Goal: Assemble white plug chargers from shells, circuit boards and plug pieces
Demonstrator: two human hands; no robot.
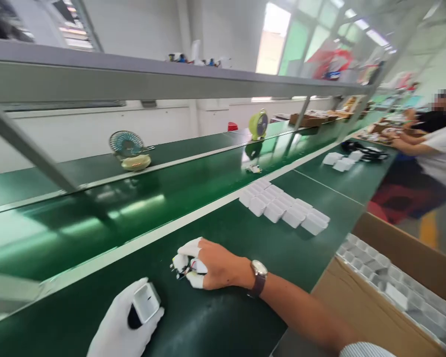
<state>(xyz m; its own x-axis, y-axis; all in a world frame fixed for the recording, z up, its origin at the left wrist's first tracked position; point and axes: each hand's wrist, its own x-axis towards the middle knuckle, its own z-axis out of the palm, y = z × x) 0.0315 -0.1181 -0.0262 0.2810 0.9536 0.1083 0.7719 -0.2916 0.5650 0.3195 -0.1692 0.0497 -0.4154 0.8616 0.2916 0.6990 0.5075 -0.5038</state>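
Observation:
My left hand (124, 320), in a white glove, is closed round a small white plastic housing (146, 301) whose hollow side faces up. To its right, my right hand (208, 265) wears white finger covers and a wristwatch (259, 275). Its fingers are closed on a small wired assembly (182, 265) with white parts and thin red and black wires, low over the green worktop (208, 317). The two hands are apart. Beyond them stand rows of white plastic housings (282, 206) like the one in my left hand.
An open cardboard box (330, 297) at right holds trays of clear compartments (397, 287). A green conveyor belt (171, 183) runs behind the worktop under a shelf (152, 82). Two small fans (258, 125) stand at the back. Co-workers (434, 148) sit farther along on the right.

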